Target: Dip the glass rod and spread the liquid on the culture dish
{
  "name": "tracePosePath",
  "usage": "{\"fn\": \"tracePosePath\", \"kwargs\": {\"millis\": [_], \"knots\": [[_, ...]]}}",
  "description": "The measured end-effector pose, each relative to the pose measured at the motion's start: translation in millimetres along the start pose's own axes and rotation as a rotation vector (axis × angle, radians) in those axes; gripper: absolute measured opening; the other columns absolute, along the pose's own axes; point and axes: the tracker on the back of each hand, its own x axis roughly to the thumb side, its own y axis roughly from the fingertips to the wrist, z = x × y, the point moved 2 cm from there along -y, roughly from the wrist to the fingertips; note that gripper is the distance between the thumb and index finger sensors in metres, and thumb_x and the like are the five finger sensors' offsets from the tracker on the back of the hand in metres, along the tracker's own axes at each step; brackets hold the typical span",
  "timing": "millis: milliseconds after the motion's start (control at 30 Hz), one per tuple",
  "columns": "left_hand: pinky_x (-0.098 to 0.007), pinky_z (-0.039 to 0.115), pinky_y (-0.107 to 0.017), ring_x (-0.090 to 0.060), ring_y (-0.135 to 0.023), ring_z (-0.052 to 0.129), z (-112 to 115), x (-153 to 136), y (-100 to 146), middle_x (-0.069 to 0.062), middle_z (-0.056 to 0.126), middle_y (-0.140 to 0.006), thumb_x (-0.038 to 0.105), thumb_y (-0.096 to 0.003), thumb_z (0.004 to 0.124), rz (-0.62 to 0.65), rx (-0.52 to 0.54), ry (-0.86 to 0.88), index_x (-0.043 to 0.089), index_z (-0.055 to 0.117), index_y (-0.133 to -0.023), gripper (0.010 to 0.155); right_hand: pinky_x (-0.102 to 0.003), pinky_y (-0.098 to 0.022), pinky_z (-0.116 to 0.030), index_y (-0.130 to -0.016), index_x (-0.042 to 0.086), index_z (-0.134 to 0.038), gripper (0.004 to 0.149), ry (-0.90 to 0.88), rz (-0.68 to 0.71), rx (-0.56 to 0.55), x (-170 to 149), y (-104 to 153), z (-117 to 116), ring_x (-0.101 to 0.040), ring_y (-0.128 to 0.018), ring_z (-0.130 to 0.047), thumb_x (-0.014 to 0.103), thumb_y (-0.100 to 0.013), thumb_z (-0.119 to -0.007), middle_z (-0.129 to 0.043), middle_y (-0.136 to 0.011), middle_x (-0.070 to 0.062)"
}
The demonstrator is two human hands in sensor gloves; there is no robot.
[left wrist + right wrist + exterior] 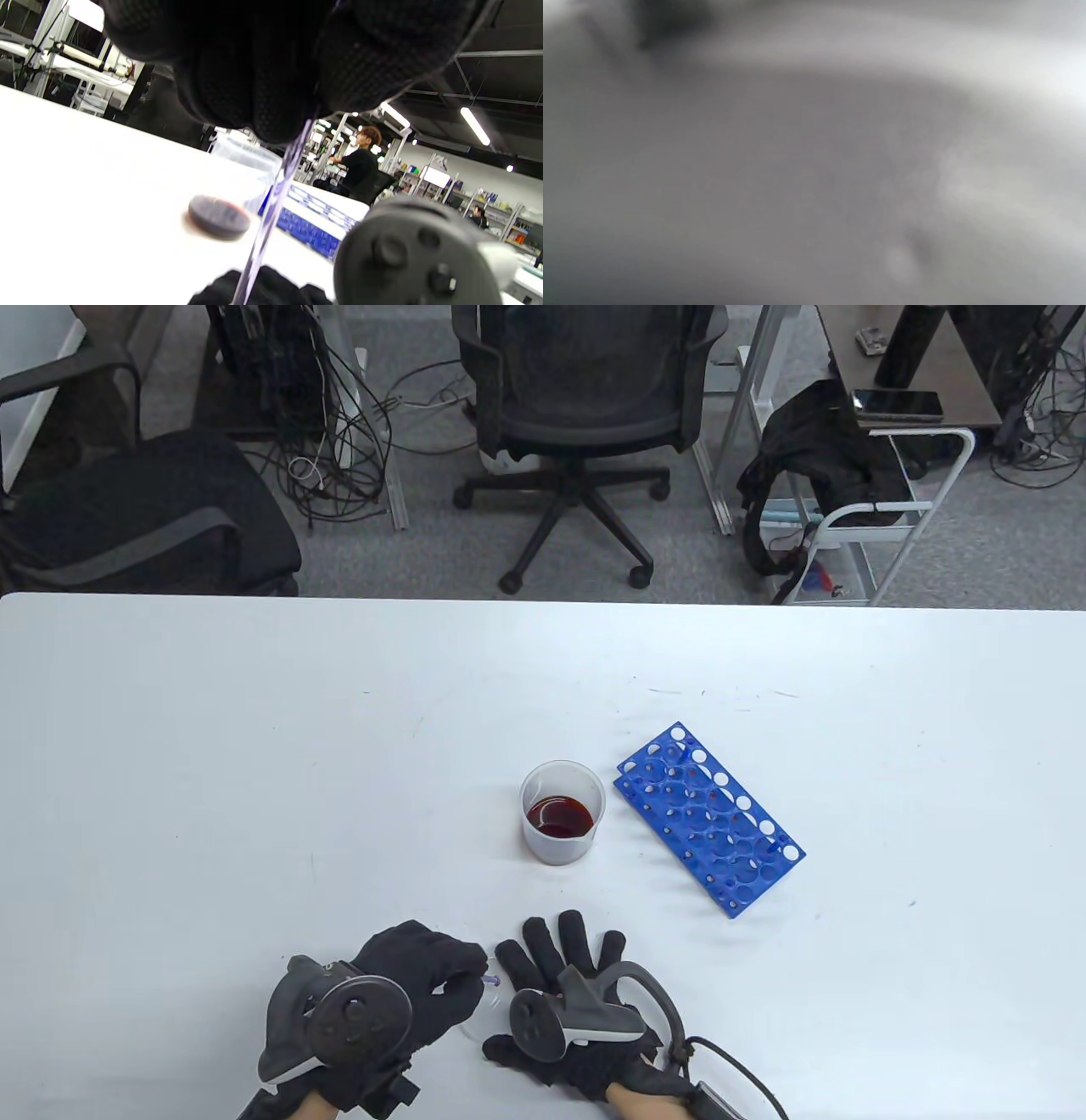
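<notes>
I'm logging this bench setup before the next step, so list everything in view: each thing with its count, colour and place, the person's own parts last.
table: one, white, fills the lower frame.
beaker: one, translucent, dark red liquid inside, table centre.
tube rack: one, blue, empty holes, right of the beaker, apart from it.
glass rod: one, clear, running down from the left hand's fingers.
culture dish: one, clear, between the hands, mostly hidden.
office chairs: two, black, beyond the table.
left hand: black glove, grey tracker, grips the rod.
right hand: black glove, grey tracker, fingers spread, flat by the dish.
</notes>
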Motion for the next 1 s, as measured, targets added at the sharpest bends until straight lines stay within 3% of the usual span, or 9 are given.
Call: {"fn": "tracePosePath", "kwargs": {"millis": [367,667,1000], "knots": [[-0.036,0.093,-0.046,-0.026,-0.058,0.108,23.4,-7.7,-2.3,0.004,0.107,-0.069,0.047,-0.0449,0.095,-0.02,-0.086,-0.059,0.029,0.096,-0.074,0.034,-0.088,-0.056,-0.012,-0.106,0.008,0.022,0.1,-0.001,0.0,0.0,-0.3,-0.2,-0.4,-0.065,-0.094,0.012,0.077,-0.055,-0.029,0.019,-0.11,-0.03],[-0.037,0.093,-0.046,-0.027,-0.058,0.108,25.9,-13.8,-4.1,0.004,0.107,-0.069,0.046,-0.0462,0.093,-0.026,-0.155,0.027,0.028,0.096,-0.075,0.034,-0.088,-0.056,-0.012,-0.106,0.008,0.023,0.1,-0.001,0.001,0.0,-0.3,-0.4,-0.5,-0.065,-0.094,0.012,0.077,-0.055,-0.028,0.019,-0.11,-0.03],[-0.037,0.093,-0.047,-0.027,-0.059,0.108,29.9,-3.8,-3.3,0.004,0.107,-0.07,0.047,-0.0462,0.093,-0.019,-0.095,-0.004,0.029,0.096,-0.076,0.034,-0.088,-0.056,-0.012,-0.106,0.008,0.023,0.1,-0.001,0.001,0.001,-0.3,-0.4,-0.5,-0.065,-0.094,0.012,0.077,-0.055,-0.029,0.019,-0.11,-0.03]]}}
